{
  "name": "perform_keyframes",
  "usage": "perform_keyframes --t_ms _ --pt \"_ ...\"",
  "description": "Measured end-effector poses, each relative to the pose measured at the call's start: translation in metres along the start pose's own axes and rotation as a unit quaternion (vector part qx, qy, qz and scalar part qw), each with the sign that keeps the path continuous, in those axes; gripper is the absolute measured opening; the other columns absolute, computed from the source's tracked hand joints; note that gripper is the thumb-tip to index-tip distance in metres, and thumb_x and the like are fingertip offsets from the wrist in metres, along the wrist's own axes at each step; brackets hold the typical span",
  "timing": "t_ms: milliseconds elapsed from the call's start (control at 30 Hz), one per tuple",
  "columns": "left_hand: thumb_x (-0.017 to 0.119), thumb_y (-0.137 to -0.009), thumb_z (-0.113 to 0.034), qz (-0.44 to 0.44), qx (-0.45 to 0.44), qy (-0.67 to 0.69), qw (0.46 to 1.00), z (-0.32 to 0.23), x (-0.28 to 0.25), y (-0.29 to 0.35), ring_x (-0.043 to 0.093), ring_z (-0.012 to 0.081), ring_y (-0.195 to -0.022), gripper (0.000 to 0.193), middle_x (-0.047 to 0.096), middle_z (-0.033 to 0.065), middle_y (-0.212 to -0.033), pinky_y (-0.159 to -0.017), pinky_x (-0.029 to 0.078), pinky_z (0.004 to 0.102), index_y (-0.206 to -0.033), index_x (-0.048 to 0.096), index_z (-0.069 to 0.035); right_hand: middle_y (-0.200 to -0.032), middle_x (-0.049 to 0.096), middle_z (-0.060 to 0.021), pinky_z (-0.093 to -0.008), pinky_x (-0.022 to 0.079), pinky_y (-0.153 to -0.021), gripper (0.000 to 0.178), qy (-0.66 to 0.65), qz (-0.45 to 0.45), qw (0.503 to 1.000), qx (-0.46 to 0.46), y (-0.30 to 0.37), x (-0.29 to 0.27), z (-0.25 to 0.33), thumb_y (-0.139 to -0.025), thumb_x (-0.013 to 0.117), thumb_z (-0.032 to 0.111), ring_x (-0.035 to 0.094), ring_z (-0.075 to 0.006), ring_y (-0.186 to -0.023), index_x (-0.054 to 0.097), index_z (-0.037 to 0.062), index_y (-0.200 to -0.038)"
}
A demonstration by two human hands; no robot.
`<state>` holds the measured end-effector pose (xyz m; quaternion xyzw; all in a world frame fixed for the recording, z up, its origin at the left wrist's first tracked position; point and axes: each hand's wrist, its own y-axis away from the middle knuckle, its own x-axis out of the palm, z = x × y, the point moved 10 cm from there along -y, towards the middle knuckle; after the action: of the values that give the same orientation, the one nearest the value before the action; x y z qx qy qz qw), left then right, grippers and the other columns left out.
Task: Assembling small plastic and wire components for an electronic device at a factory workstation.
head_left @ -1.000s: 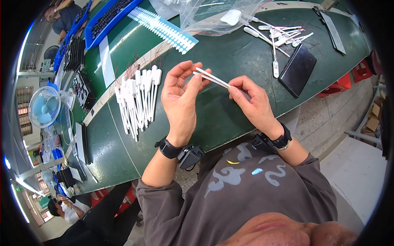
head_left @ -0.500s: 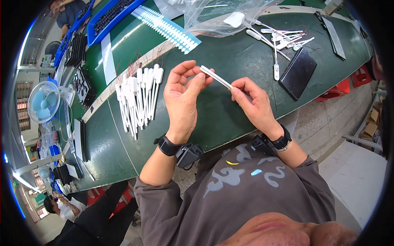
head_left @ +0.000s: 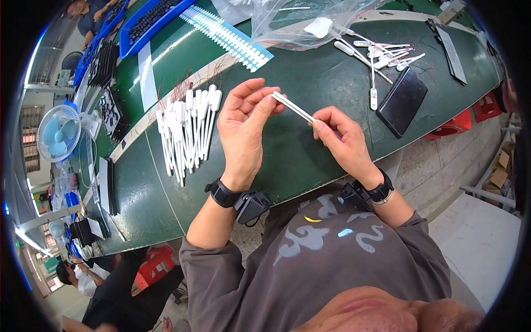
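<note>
Between my two hands I hold a slim white stick point(head_left: 295, 107), tilted down to the right above the green table. My left hand point(head_left: 241, 133) pinches its upper end between thumb and forefinger, the other fingers loosely curled. The lower end sits between the thumb and fingers of my right hand point(head_left: 345, 144). Left of my left hand lies a bundle of white paddle-ended sticks point(head_left: 187, 127) with thin red wires at the far end. A looser pile of similar sticks point(head_left: 381, 55) lies beyond my right hand, beside a flat black rectangular device point(head_left: 403, 102).
At the back are a clear plastic bag point(head_left: 276, 25), a sheet of white stickers point(head_left: 229, 44) and a blue tray point(head_left: 124, 50) of small dark parts. A dark grey bar point(head_left: 451, 52) lies far right. A fan point(head_left: 58, 133) stands left; other people are in the background.
My left hand has shifted slightly left, its fingers a little more spread; the stick stays between both hands. At lower left, a person in dark clothes has moved, showing more of a red stool.
</note>
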<state>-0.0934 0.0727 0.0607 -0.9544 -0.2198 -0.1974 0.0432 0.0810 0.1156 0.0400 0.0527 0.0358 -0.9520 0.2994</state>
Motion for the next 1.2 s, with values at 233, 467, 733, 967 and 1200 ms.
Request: perform_keyframes --t_ms 233,467,733,967,1200 --pt "0.065 -0.093 0.0 0.015 0.006 0.011 1.0 -0.006 0.002 0.001 0.067 0.0169 -0.098 0.036 0.066 0.0141 -0.111 -0.088 0.056 0.0297 -0.126 0.052 0.003 -0.078 0.055 0.0053 -0.0196 0.034 -0.061 0.015 0.034 -0.016 0.999 -0.023 -0.001 0.001 0.004 -0.1 0.058 0.018 0.044 -0.0021 -0.068 0.061 0.0034 -0.099" --pt "0.067 -0.091 0.001 0.005 0.046 -0.022 0.999 -0.009 0.005 0.004 0.065 0.0157 -0.1 0.04 0.064 0.0104 -0.109 -0.091 0.054 0.0278 -0.128 0.051 0.002 -0.077 0.055 0.005 -0.0203 0.034 -0.061 0.016 0.017 -0.02 1.0 -0.017 0.0 -0.001 0.003 -0.1 0.057 0.019 0.044 -0.0028 -0.068 0.061 0.0034 -0.098" --pt "0.068 -0.09 0.002 0.007 0.021 -0.008 1.0 -0.002 0.003 0.003 0.064 0.0144 -0.099 0.042 0.063 0.0095 -0.109 -0.09 0.053 0.0271 -0.128 0.051 0.002 -0.077 0.054 0.0046 -0.0205 0.034 -0.061 0.016 0.023 -0.028 0.999 -0.011 0.001 -0.003 0.001 -0.101 0.056 0.019 0.044 -0.003 -0.069 0.06 0.0034 -0.098" --pt "0.069 -0.089 0.002 -0.004 0.053 -0.024 0.998 -0.004 0.001 0.003 0.064 0.0141 -0.1 0.042 0.062 0.0088 -0.109 -0.09 0.052 0.0261 -0.128 0.051 0.002 -0.077 0.054 0.0037 -0.0206 0.036 -0.062 0.017 0.013 -0.012 1.0 -0.009 -0.001 0.0 -0.002 -0.101 0.055 0.018 0.045 -0.0033 -0.07 0.06 0.0023 -0.098" --pt "0.069 -0.089 0.002 -0.013 0.044 -0.017 0.999 -0.001 0.002 0.002 0.064 0.0164 -0.104 0.039 0.061 0.0091 -0.111 -0.091 0.052 0.0259 -0.125 0.053 0.002 -0.077 0.053 0.0039 -0.0203 0.036 -0.062 0.018 0.013 0.01 1.0 -0.001 -0.001 0.002 -0.008 -0.101 0.055 0.017 0.046 -0.0036 -0.069 0.062 0.001 -0.102"
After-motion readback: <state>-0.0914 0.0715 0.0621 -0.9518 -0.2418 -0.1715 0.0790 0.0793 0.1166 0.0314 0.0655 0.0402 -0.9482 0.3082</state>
